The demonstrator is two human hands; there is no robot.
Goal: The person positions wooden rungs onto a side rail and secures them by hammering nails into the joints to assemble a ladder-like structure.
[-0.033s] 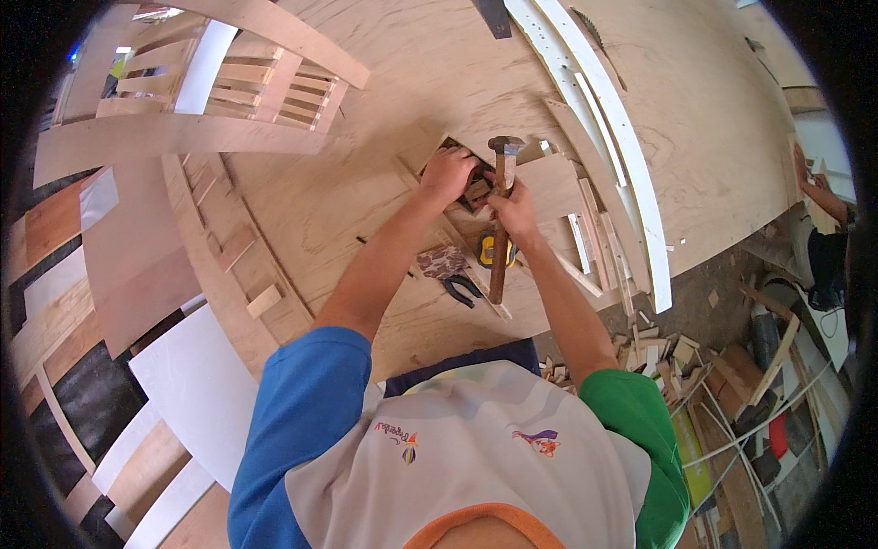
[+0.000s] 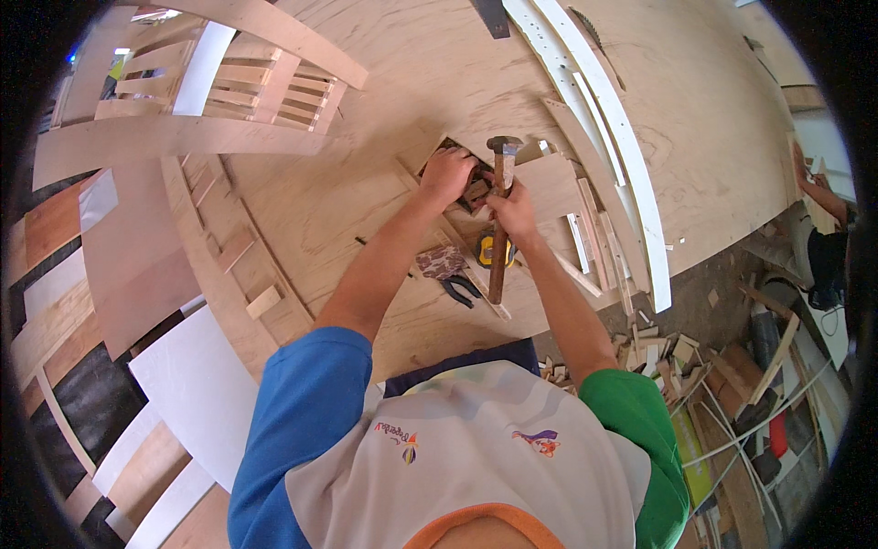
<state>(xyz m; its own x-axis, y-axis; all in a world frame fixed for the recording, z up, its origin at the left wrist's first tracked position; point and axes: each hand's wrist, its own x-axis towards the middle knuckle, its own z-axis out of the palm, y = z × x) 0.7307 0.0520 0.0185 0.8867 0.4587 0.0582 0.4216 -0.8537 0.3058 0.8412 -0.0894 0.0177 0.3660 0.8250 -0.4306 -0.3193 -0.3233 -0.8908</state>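
My right hand is closed around a hammer, with its metal head pointing away from me and its brown wooden handle toward me. The thumb and fingertips of that hand reach to the edge of a small dark box holding small pieces too unclear to name. From the left, my left hand dips into the same box, fingers curled and their tips hidden. Closer to me lie dark-handled pliers, a patterned brown pouch or cloth and a yellow and black tape measure.
A plywood sheet forms the work surface. Long curved white strips and wood offcuts lie on the right. Slatted wooden frames stand at the far left. Scrap wood covers the floor at right, near another person's arm.
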